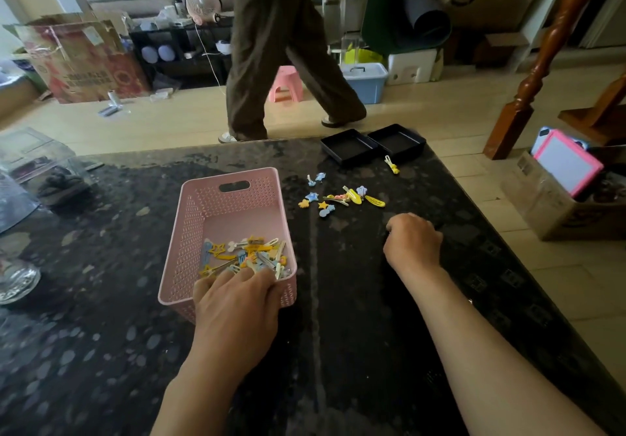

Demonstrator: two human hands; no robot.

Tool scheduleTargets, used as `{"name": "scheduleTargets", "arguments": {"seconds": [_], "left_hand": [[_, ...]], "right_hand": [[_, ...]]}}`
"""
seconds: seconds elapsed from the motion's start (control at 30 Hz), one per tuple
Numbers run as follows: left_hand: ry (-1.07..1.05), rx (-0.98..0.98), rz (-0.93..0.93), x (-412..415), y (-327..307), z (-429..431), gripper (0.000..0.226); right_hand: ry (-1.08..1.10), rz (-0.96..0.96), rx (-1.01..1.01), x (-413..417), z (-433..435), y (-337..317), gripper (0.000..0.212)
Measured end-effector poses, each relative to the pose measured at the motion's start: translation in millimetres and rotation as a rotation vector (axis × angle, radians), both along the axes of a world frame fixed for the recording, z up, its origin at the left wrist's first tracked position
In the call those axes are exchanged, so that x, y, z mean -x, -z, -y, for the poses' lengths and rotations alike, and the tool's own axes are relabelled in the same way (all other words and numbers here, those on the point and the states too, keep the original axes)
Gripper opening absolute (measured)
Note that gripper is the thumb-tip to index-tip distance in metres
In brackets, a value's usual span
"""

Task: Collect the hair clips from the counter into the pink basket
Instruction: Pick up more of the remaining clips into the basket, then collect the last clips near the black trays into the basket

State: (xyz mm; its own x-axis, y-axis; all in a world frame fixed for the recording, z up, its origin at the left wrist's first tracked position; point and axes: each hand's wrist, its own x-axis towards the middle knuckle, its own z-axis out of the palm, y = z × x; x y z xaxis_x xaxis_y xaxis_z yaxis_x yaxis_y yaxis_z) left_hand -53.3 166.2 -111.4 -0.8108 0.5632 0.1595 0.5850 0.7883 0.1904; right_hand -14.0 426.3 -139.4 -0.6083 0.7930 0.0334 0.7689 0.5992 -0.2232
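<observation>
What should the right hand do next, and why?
Probably the right hand should reach forward to the loose hair clips on the counter just beyond it and pinch one. They lie outside the pink basket, whose near rim the left hand grips. The right hand's curled fingers hide whether it already holds one.

The basket (233,212) is pale pink, its walls patterned with rows of small holes. Just past the left fingers (237,276), the clips in the basket (249,254) are yellow, light blue and white. Beyond the right fingers (394,225), the loose clips (338,198) are yellow and blue, one with pink. The table (355,300) is black, mottled with grey flecks; two trays (349,147) farther off are black.
</observation>
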Motion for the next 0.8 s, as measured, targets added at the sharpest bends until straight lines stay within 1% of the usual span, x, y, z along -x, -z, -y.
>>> {"name": "scheduleTargets", "arguments": {"seconds": [0.13, 0.27, 0.4, 0.5, 0.6, 0.67, 0.73, 0.8], "left_hand": [[0.0, -0.005, -0.007, -0.6, 0.6, 0.4, 0.021], [0.003, -0.004, -0.004, 0.7, 1.6, -0.1, 0.023], [0.004, -0.014, -0.02, -0.2, 1.8, 1.0, 0.022], [-0.005, 0.022, -0.005, -1.0, 0.0, 1.6, 0.024], [-0.006, 0.031, 0.016, -1.3, -2.2, 0.8, 0.025], [-0.009, 0.044, 0.021, -1.7, -2.8, 0.4, 0.025], [-0.009, 0.053, 0.021, -1.5, -2.5, 0.4, 0.026], [-0.005, 0.048, 0.019, -1.7, -2.4, 1.0, 0.027]], "right_hand": [[0.026, -0.048, 0.002, 1.5, -0.6, 2.3, 0.022], [0.005, -0.101, -0.006, 0.1, -1.1, 3.4, 0.015], [-0.059, -0.245, -0.023, 0.8, -2.1, -2.5, 0.018], [-0.094, -0.343, -0.061, 1.8, 0.1, -5.8, 0.021], [-0.16, -0.559, -0.054, 4.8, 7.0, -25.3, 0.016], [-0.155, -0.756, 0.051, 10.5, 16.7, -50.6, 0.015], [-0.112, -0.954, 0.276, 19.8, 31.2, -73.0, 0.011], [-0.116, -1.09, 0.447, 29.5, 51.4, -85.6, 0.006]]}}
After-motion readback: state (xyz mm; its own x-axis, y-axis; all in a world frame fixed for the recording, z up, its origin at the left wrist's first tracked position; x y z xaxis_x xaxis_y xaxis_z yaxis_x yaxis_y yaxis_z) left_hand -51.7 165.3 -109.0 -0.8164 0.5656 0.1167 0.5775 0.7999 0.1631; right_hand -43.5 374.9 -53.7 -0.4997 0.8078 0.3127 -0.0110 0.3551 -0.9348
